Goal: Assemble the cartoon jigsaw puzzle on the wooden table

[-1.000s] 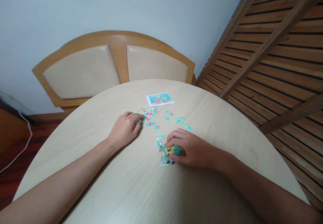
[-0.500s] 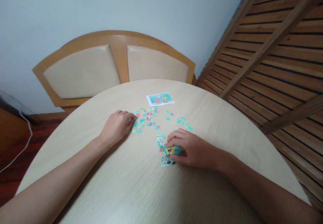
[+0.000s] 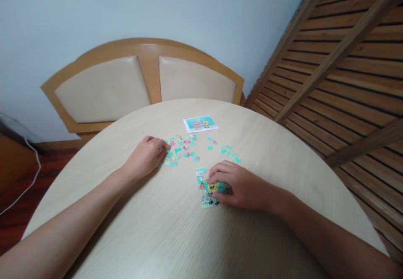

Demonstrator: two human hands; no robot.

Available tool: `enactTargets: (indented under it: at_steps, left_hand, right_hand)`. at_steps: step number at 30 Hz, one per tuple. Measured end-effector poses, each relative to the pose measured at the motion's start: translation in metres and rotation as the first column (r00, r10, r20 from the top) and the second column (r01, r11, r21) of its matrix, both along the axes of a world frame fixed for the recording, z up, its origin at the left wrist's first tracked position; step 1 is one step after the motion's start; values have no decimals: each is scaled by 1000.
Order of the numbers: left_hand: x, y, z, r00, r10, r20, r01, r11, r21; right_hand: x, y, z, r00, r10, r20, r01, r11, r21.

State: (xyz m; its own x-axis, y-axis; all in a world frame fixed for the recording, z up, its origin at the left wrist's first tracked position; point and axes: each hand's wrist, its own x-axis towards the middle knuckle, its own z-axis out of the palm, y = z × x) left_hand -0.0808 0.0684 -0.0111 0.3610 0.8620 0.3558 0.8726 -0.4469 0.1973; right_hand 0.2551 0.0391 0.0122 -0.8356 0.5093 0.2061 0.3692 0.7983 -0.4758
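My left hand [image 3: 147, 153] rests at the left edge of a loose heap of small jigsaw pieces [image 3: 178, 149], teal, pink and pale green. Its fingers are curled together among the pieces; what they pinch, if anything, is too small to make out. A partly joined jigsaw puzzle [image 3: 201, 179] with cartoon figures lies flat nearer to me. My right hand [image 3: 234, 183] arches over its right side, thumb and forefinger apart and touching the puzzle, hiding part of it. The visible part shows a pale figure and a yellow one.
Beyond the heap a printed picture card [image 3: 200, 123] lies on the round wooden table [image 3: 151, 228]. More pieces [image 3: 229, 153] are scattered past my right hand. A padded chair back [image 3: 103, 88] stands behind the table, and a slatted wooden panel [image 3: 346, 61] leans at the right.
My left hand's fingers have shifted very slightly at the heap. My right hand and the joined puzzle stay in place.
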Motion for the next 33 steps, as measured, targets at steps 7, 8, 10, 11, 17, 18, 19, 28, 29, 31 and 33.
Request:
enactTargets:
  at_steps: [7, 8, 10, 11, 17, 18, 19, 28, 29, 31, 33]
  left_hand:
    - [16, -12, 16, 990, -19, 137, 27, 998, -59]
    - [21, -15, 19, 980, -39, 195, 57, 994, -89]
    - [32, -21, 23, 934, -56, 354, 120, 979, -162]
    - [37, -25, 24, 902, -46, 430, 138, 973, -186]
    - [62, -41, 20, 714, 17, 700, 249, 928, -276]
    - [65, -42, 18, 693, 34, 721, 276, 910, -308]
    - [67, -44, 17, 680, 50, 732, 299, 892, -338]
    - [77, -55, 12, 744, -4, 668, 362, 842, -399]
    - [78, -56, 11, 750, -1, 661, 362, 838, -408]
    - [80, -58, 9, 758, -4, 653, 366, 831, -420]
    - [82, -59, 8, 763, -25, 645, 375, 830, -412]
  right_hand:
    - [0, 0, 0, 1000, -1, -8, 1, 1000, 5]
    - [0, 0, 0, 1000, -3, -8, 3, 1000, 7]
    - [0, 0, 0, 1000, -5, -3, 5, 1000, 9]
    - [0, 0, 0, 1000, -5, 0, 5, 1000, 9]
    - [0, 0, 1, 1000, -6, 14, 6, 1000, 12]
    - [0, 0, 0, 1000, -6, 14, 6, 1000, 15]
    - [0, 0, 0, 1000, -6, 12, 6, 1000, 19]
    - [-4, 1, -3, 1000, -23, 13, 22, 998, 52]
    - [-4, 1, -3, 1000, -24, 12, 24, 998, 57]
    - [-4, 1, -3, 1000, -28, 11, 28, 998, 64]
    - [-4, 1, -3, 1000, -30, 10, 29, 997, 67]
